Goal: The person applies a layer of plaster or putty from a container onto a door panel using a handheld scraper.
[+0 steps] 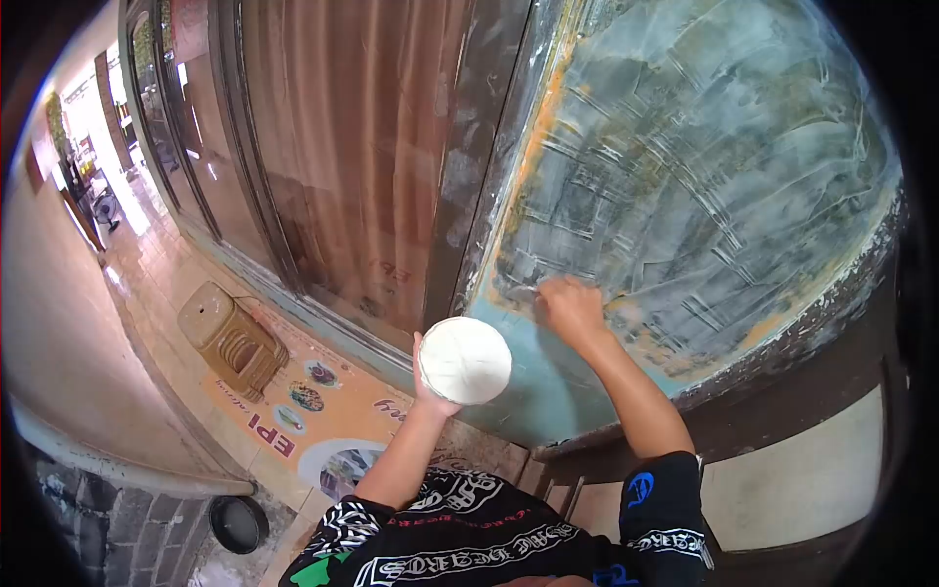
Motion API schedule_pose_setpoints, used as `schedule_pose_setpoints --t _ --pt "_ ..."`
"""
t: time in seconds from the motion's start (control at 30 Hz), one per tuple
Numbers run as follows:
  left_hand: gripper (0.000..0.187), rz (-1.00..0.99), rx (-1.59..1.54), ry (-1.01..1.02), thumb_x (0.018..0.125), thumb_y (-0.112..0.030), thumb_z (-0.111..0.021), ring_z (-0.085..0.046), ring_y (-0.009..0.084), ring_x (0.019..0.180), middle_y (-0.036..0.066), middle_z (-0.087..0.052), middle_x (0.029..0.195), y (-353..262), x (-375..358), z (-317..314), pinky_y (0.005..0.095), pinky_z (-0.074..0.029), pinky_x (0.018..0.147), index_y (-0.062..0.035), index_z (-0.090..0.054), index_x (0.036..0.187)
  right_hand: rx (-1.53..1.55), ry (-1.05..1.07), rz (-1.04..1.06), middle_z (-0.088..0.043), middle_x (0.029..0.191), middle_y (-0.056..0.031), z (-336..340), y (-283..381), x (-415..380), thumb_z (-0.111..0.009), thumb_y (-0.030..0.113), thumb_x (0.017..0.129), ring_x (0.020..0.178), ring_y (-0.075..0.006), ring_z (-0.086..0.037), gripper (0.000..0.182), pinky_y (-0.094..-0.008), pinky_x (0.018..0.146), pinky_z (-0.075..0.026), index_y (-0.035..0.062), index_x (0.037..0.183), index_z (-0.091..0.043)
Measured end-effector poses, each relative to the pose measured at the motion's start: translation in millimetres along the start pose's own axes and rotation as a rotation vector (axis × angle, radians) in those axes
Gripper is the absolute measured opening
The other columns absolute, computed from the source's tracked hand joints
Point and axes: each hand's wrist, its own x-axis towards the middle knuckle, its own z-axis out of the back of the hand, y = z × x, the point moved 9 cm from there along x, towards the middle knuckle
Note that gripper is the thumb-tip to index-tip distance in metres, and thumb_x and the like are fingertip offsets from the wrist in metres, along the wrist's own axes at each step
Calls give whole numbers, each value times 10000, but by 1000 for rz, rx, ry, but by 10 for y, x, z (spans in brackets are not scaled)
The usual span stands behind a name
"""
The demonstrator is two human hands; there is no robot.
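Note:
My left hand (431,389) is wrapped round a round container of white paste (466,360), held from the left and below, in front of the wall corner. To the right, my right hand (571,301) is raised against the lower left part of the wall, which is smeared with grey and white paste (675,186). Its fingers are closed together; what they hold is too small to make out. Orange-brown edging (540,127) and bare turquoise paint (533,364) border the smeared patch.
Left of the wall stands a window with a brown curtain (342,127). Stacked brown stools (230,338) and a printed banner (318,416) lie along the floor. A black round pan (238,524) is at the lower left. A pale curved panel (802,479) is at the lower right.

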Motion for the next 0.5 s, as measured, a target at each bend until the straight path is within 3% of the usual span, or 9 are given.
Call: schedule_pose_setpoints --t 0.07,0.17,0.27,0.43,0.5 --pt "830 22 -35 9 898 -742 -391 -493 408 1303 162 -502 1449 6 5 18 609 -378 1078 -115 -481 1435 -64 -92 -14 -653 840 -67 102 -132 64 -690 232 840 845 -298 -629 136 -451 642 -514 108 822 -636" --pt "830 41 -45 35 900 -740 -388 -495 414 1300 163 -504 1447 2 6 45 615 -376 1076 -114 -478 1437 -14 -283 -75 -641 828 -62 929 -224 236 -685 240 850 836 -300 -621 140 -453 634 -510 109 830 -639" --pt "828 29 -24 -19 906 -739 -370 -501 408 1294 162 -509 1441 -49 -25 5 609 -381 1074 -113 -477 1437 66 -279 -19 -643 838 -64 1147 -154 216 -678 243 860 840 -301 -619 142 -449 637 -512 108 840 -641" --pt "826 0 -49 40 900 -737 -390 -495 423 1295 165 -501 1448 -176 -75 -56 637 -373 1066 -115 -476 1437 -7 -19 8 -647 849 -66 -144 72 13 -673 241 862 859 -298 -619 131 -452 667 -516 113 853 -648" --pt "828 48 -74 64 895 -745 -391 -493 431 1292 163 -500 1449 -175 -132 -169 641 -378 1060 -125 -477 1437 -54 34 -11 -649 856 -66 -256 12 35 -671 242 863 867 -298 -619 127 -454 678 -517 116 857 -651"
